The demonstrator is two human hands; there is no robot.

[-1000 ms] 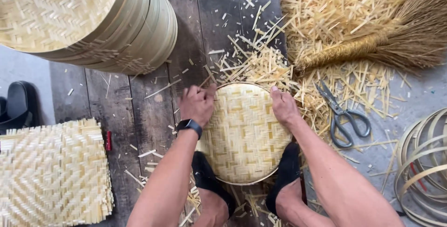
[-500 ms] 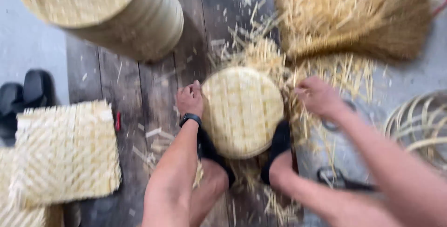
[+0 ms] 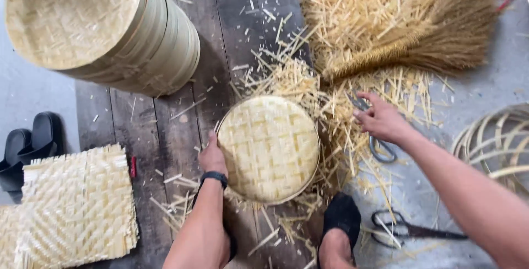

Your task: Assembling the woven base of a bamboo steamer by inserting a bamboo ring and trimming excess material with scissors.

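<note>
While our feet in black sandals (image 3: 341,216) sit nearest to us at the bottom edge, a second pair of scissors (image 3: 410,230) lies just to their right on the grey floor, a pair that the frame of a second ago did not show. Our left hand (image 3: 212,159) grips the left rim of the round woven bamboo tray (image 3: 270,148), fingers curled shut on its edge, a black watch on the wrist; the tray rests on the dark wooden planks (image 3: 165,125) between our legs, much where it lay before. A second ago both hands pressed on the tray's upper rim; now our right hand (image 3: 383,120) has left it and reached out to the right, fingers partly spread and touching the handles of the grey scissors (image 3: 377,145) in the straw clippings (image 3: 341,109), not yet closed around them. At lower left lies a square woven mat (image 3: 71,208), with black slippers (image 3: 27,142) beside it. Bamboo hoops (image 3: 496,142) lie at the right edge. Farther off, a straw broom (image 3: 419,43) rests over the heap of cuttings, and a stack of finished trays (image 3: 104,26) stands at upper left.
</note>
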